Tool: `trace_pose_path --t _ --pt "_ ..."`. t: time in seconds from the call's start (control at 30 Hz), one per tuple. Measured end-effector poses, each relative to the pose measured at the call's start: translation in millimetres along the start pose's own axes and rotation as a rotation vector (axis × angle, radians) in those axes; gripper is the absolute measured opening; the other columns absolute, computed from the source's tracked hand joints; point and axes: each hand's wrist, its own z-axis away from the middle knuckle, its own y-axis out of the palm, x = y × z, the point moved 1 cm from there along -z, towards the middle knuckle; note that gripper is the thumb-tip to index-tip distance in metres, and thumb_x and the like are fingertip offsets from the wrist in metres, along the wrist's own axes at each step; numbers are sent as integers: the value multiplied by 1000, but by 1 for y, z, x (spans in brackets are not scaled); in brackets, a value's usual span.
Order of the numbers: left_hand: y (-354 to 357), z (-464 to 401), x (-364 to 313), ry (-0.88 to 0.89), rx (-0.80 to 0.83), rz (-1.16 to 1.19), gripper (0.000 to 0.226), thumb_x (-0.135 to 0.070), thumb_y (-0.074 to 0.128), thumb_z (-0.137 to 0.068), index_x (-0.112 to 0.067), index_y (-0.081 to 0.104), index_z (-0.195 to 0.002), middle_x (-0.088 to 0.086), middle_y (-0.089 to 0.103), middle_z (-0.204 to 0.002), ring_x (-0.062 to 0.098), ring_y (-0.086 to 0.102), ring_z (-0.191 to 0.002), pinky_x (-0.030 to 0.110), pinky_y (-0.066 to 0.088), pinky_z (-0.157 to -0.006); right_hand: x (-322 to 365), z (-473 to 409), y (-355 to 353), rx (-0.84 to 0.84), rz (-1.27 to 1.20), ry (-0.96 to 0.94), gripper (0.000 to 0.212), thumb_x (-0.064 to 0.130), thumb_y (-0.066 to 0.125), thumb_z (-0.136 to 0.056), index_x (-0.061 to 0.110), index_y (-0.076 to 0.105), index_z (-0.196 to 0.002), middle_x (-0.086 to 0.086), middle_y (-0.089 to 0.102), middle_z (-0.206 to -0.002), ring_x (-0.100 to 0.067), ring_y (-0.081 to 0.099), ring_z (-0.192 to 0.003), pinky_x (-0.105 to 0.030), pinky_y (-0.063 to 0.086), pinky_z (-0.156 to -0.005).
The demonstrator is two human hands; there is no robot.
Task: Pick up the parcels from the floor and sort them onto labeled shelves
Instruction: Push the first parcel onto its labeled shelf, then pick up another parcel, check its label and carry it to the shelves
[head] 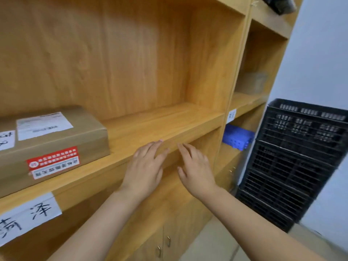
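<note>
A brown cardboard parcel (56,136) with a white shipping label and a red sticker lies on the wooden shelf (154,125) at the left. Below it, a white handwritten label (28,215) is stuck to the shelf's front edge. My left hand (146,170) and my right hand (195,170) hover side by side in front of the shelf edge, right of the parcel. Both are empty with fingers spread. Neither touches the parcel.
A black plastic crate (293,162) leans against the white wall at the right. A blue perforated box (238,139) sits in the narrow right-hand compartment, under a small white label (231,115). Cabinet doors with metal handles (168,241) lie below.
</note>
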Motion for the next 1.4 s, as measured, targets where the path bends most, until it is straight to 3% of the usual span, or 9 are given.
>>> trace_pose_path --t 0.13,0.4,0.6,0.83,1.03,1.4 --pt "23 -9 -48 68 61 115 52 -16 73 -69 -20 60 -119 8 57 -130 27 55 -116 39 47 -92 -41 38 -15 38 31 125 67 23 55 -81 19 28 -142 -6 44 -139 -26 45 -124 -41 38 -100" --pt "44 -34 -158 203 46 279 37 -17 69 -69 -20 67 -105 3 67 -114 24 62 -104 34 50 -84 -126 112 -65 36 121 301 57 18 55 -76 16 42 -132 -7 49 -131 -28 53 -112 -42 44 -90" --pt "61 -43 -266 250 110 365 38 -15 75 -64 -21 69 -101 0 69 -107 21 65 -98 32 53 -76 -203 176 -107 57 150 393 52 21 51 -84 20 41 -135 -1 49 -133 -22 48 -117 -37 39 -96" --pt "84 -59 -413 332 156 510 32 -13 65 -78 -17 66 -110 -1 68 -107 21 61 -102 34 52 -78 -313 267 -166 67 162 530 47 22 50 -88 21 42 -135 0 48 -134 -21 44 -119 -37 39 -101" --pt "104 -66 -538 405 228 608 38 -22 50 -89 -24 52 -128 -7 56 -128 14 49 -119 29 46 -88 -396 356 -225 59 214 714 44 18 50 -88 19 47 -132 -3 48 -135 -23 46 -122 -37 37 -101" --pt "116 -72 -758 793 384 745 41 -27 46 -92 -25 43 -132 -5 53 -128 14 49 -116 28 44 -85 -482 519 -326 -13 358 1142 37 15 50 -85 16 58 -121 -5 61 -115 -28 51 -111 -41 41 -89"
